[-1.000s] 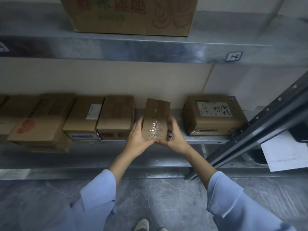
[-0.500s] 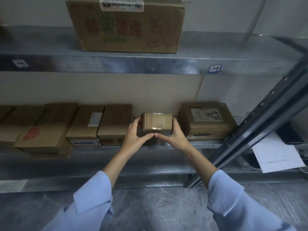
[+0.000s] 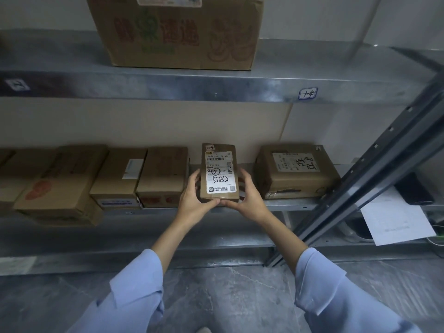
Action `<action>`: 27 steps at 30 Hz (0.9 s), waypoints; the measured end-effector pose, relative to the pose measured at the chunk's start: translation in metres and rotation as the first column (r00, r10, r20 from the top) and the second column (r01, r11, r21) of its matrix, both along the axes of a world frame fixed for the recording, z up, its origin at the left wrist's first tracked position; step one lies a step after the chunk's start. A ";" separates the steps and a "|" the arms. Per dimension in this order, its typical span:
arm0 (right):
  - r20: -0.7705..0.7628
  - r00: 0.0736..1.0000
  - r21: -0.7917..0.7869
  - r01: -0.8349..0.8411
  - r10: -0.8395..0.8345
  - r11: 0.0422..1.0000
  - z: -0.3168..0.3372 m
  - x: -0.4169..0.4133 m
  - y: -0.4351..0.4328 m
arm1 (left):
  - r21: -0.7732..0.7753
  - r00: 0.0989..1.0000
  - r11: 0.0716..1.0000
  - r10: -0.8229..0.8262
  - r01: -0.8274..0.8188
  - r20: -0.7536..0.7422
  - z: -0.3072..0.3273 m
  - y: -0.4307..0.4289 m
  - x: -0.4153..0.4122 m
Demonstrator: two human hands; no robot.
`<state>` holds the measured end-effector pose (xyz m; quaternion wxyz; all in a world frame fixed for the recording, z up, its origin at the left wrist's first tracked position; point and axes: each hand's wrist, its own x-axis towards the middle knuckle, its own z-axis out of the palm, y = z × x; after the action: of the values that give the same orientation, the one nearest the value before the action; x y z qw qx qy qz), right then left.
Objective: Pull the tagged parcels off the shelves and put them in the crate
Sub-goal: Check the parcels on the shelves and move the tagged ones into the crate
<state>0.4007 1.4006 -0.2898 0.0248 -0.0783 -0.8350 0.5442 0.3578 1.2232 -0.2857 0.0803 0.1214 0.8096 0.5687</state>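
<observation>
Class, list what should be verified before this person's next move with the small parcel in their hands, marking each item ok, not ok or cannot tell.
1. Left hand and right hand both grip the small parcel: ok.
2. Label faces the camera, readable: ok.
3. Gaps to the box on its left and the box on its right: ok.
4. Parcel lifted off the shelf: cannot tell.
5. Crate's place known: cannot tell, none in view.

Row of cardboard boxes [image 3: 163, 174] on the middle shelf [image 3: 288, 203], large printed carton [image 3: 177, 32] on the upper shelf [image 3: 168, 88].
</observation>
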 end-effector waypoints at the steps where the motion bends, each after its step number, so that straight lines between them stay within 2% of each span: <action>1: 0.009 1.000 0.023 0.007 -0.007 1.000 -0.005 0.000 -0.001 | -0.017 1.000 1.000 -0.004 0.004 -0.006 -0.003 0.001 0.000; 7: 0.082 0.997 0.033 0.004 -0.006 0.999 -0.024 -0.005 0.001 | -0.046 1.000 0.999 0.003 -0.002 0.031 -0.024 0.003 -0.003; 21: 0.115 0.993 0.014 -0.014 0.012 1.000 -0.053 -0.022 0.015 | -0.060 0.994 0.998 0.013 -0.007 0.108 -0.058 0.009 -0.019; 27: 0.149 0.988 0.073 -0.047 0.036 0.996 -0.046 -0.023 0.014 | -0.160 0.997 0.987 -0.012 0.024 0.074 -0.049 0.008 -0.019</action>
<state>0.3779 1.4149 -0.3361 -0.0456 -0.1001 -0.8562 0.5049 0.3391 1.2312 -0.3344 0.1243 0.1010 0.8483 0.5047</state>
